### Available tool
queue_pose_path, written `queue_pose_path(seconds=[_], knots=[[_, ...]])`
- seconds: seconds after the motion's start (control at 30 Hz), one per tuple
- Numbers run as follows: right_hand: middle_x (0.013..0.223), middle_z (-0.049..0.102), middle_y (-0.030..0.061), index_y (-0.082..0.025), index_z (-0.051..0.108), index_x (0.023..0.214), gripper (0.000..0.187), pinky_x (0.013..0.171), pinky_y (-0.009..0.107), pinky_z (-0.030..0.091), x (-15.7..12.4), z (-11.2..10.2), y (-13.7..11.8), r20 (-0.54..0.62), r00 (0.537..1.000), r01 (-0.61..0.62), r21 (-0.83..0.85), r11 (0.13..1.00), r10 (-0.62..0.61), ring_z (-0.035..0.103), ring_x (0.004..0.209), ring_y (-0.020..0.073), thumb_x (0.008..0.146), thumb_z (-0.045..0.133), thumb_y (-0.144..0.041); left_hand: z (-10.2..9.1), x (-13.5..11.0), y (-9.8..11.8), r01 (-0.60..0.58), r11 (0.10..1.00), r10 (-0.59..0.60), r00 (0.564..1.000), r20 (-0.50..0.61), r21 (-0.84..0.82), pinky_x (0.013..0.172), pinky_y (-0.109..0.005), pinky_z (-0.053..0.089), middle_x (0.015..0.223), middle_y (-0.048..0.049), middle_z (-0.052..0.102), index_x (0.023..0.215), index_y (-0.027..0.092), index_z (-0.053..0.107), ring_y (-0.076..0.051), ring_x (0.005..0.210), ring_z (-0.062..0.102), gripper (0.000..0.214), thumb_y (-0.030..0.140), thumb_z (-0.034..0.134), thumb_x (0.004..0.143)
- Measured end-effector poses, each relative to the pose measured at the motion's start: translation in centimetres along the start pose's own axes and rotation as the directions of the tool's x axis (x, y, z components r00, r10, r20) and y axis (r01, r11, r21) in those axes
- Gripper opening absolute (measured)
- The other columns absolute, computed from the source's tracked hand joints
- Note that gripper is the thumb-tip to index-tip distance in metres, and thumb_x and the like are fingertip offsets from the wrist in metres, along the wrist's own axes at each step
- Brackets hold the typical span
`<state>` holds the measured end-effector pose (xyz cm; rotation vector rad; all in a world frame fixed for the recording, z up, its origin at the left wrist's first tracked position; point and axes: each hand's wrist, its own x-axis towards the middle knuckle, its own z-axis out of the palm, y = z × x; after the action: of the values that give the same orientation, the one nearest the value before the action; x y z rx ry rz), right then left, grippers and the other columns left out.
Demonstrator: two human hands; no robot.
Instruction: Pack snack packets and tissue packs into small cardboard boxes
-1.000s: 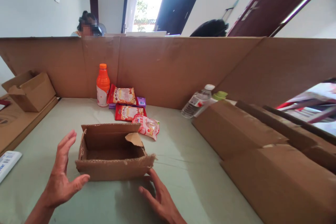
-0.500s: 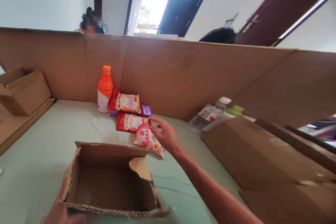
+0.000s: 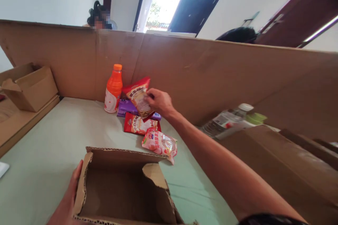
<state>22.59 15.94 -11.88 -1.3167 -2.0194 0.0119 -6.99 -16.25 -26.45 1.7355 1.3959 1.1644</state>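
My right hand (image 3: 160,102) pinches the right edge of a red and cream snack packet (image 3: 139,97), tilted up above a purple packet (image 3: 126,108). Just in front lie a second red and cream packet (image 3: 139,124) and a pink snack bag (image 3: 160,142). An orange bottle (image 3: 113,89) with an orange cap stands upright to their left. Close to me, my left hand (image 3: 70,197) grips the left wall of an open cardboard box (image 3: 126,154); its fingers are partly hidden. Nothing shows inside the box.
A tall cardboard partition (image 3: 200,70) runs along the back. On the right, a clear plastic bottle (image 3: 224,121) leans beside a large cardboard box (image 3: 277,161). Smaller open cartons (image 3: 37,88) stand at the left. A person's head (image 3: 99,15) shows beyond the partition.
My right hand has moved from above the pink bag to the upper red packet, gripped it and tilted it up. More of the purple packet shows. The view has shifted slightly.
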Motion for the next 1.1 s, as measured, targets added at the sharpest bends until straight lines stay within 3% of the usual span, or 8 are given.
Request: queue_pose_path(seconds=[0.2, 0.27, 0.4, 0.63, 0.73, 0.9, 1.0, 1.1], knots=[[0.070, 0.063, -0.0021, -0.023, 0.058, 0.083, 0.011, 0.049, 0.024, 0.050, -9.9, -7.9, -5.5, -0.321, 0.947, 0.094, 0.288, 0.953, 0.004, 0.060, 0.055, 0.0136, 0.089, 0.063, -0.030, 0.3, 0.5, -0.6, 0.020, 0.996, -0.018, 1.000, 0.021, -0.083, 0.114, -0.067, 0.038, 0.167, -0.0100, 0.021, 0.159, 0.041, 0.008, -0.047, 0.147, 0.032, 0.118, 0.052, 0.083, 0.069], [0.073, 0.065, -0.0014, -0.024, 0.058, 0.079, 0.011, 0.051, 0.023, 0.050, -13.5, -9.6, -7.9, -0.354, 0.917, 0.266, 0.200, 0.943, -0.183, 0.060, 0.056, 0.0127, 0.088, 0.065, -0.022, 0.2, 0.5, 0.0, -0.002, 0.993, 0.006, 0.999, 0.032, -0.116, 0.117, -0.065, 0.035, 0.166, -0.0117, 0.022, 0.160, 0.038, 0.009, -0.046, 0.148, 0.029, 0.115, 0.050, 0.083, 0.071], [0.078, 0.069, 0.0007, -0.024, 0.059, 0.081, 0.018, 0.060, 0.023, 0.051, -17.3, -10.9, -10.7, -0.181, 0.780, 0.617, 0.065, 0.784, -0.599, 0.066, 0.066, 0.0136, 0.088, 0.057, -0.008, 0.1, 0.6, 0.5, -0.038, 0.983, 0.051, 0.996, 0.067, -0.178, 0.120, -0.063, 0.028, 0.165, -0.0148, 0.021, 0.160, 0.031, 0.008, -0.045, 0.150, 0.024, 0.114, 0.052, 0.080, 0.074], [0.061, 0.057, -0.0024, -0.026, 0.051, 0.067, 0.029, 0.040, 0.023, 0.036, -18.3, -13.6, -11.9, -0.451, 0.826, 0.339, -0.085, 0.937, -0.339, 0.051, 0.048, 0.0122, 0.086, 0.073, -0.027, 0.2, 0.8, 0.4, -0.032, 0.982, 0.048, 0.996, 0.079, -0.188, 0.120, -0.061, 0.028, 0.163, -0.0166, 0.023, 0.160, 0.027, 0.010, -0.044, 0.148, 0.027, 0.115, 0.058, 0.078, 0.073], [0.064, 0.060, -0.0019, -0.026, 0.055, 0.074, 0.020, 0.045, 0.023, 0.041, -18.7, -13.5, -12.6, -0.284, 0.849, 0.466, 0.010, 0.885, -0.445, 0.057, 0.053, 0.0128, 0.091, 0.066, -0.022, 0.3, 0.8, 0.4, -0.016, 0.978, 0.032, 0.997, 0.073, -0.209, 0.119, -0.060, 0.033, 0.161, -0.0180, 0.027, 0.161, 0.026, 0.012, -0.044, 0.146, 0.033, 0.120, 0.061, 0.080, 0.069], [0.075, 0.064, 0.0012, -0.021, 0.058, 0.080, 0.021, 0.057, 0.021, 0.045, -18.8, -11.1, -11.8, 0.220, 0.770, 0.558, 0.225, 0.799, -0.599, 0.059, 0.062, 0.0111, 0.097, 0.050, -0.013, 0.3, 0.8, 0.9, -0.002, 0.969, 0.026, 0.995, 0.093, -0.247, 0.120, -0.058, 0.032, 0.162, -0.0156, 0.026, 0.159, 0.030, 0.012, -0.042, 0.147, 0.032, 0.117, 0.061, 0.081, 0.070], [0.072, 0.062, 0.0002, -0.020, 0.059, 0.074, 0.026, 0.055, 0.022, 0.040, -18.3, -9.5, -11.4, 0.528, 0.633, 0.535, 0.231, 0.813, -0.566, 0.056, 0.060, 0.0109, 0.095, 0.048, -0.010, 0.4, 0.9, 1.2, 0.008, 0.970, 0.024, 0.992, 0.128, -0.241, 0.121, -0.058, 0.029, 0.162, -0.0152, 0.024, 0.159, 0.030, 0.012, -0.041, 0.148, 0.030, 0.115, 0.061, 0.080, 0.071], [0.074, 0.066, 0.0003, -0.019, 0.065, 0.076, 0.027, 0.055, 0.024, 0.037, -17.5, -7.3, -12.0, 0.665, 0.474, 0.598, 0.238, 0.765, -0.577, 0.055, 0.059, 0.0111, 0.092, 0.049, -0.004, 0.4, 0.9, 1.2, 0.005, 0.978, 0.021, 0.993, 0.118, -0.210, 0.121, -0.058, 0.029, 0.162, -0.0149, 0.024, 0.158, 0.030, 0.014, -0.041, 0.145, 0.033, 0.114, 0.056, 0.082, 0.071]])
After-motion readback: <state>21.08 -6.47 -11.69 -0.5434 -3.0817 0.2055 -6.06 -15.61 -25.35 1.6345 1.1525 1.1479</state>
